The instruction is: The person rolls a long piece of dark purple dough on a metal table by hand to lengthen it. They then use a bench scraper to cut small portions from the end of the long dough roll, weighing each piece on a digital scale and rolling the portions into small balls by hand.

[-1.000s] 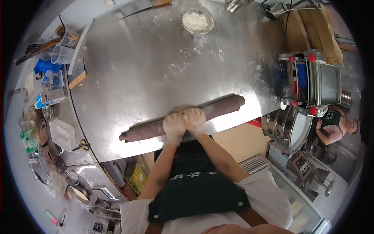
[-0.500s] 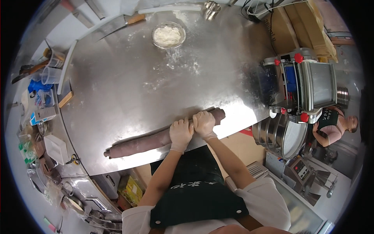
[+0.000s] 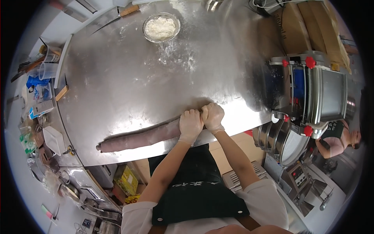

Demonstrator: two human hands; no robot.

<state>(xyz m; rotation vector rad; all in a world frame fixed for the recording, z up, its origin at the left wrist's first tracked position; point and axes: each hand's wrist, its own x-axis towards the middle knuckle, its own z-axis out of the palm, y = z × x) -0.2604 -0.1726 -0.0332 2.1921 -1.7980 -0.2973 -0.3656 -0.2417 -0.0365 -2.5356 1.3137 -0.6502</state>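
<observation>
A long purplish-brown dough roll (image 3: pixel 142 139) lies slantwise near the front edge of the steel table (image 3: pixel 117 89). Its narrow left tip sticks out free, while its right end is hidden under my hands. In a thin translucent glove, my left hand (image 3: pixel 191 125) is wrapped over the roll toward its right end. Close beside it, my right hand (image 3: pixel 213 117), gloved too, is closed around the very end, and the thumbs nearly meet. A bowl of white flour (image 3: pixel 160 28) stands at the far side, with loose flour dusted around it.
At the back left lies a knife with a wooden handle (image 3: pixel 128 11). A roller machine with red knobs (image 3: pixel 317 93) stands at the right, cardboard boxes (image 3: pixel 300 31) behind it and stacked round sieves (image 3: pixel 282 140) in front. Another person (image 3: pixel 337 138) is at far right. Tubs and tools crowd the left side.
Both hands have slid right along the dough roll, and its right end, which showed past my right hand, is now covered. The whole view has shifted slightly.
</observation>
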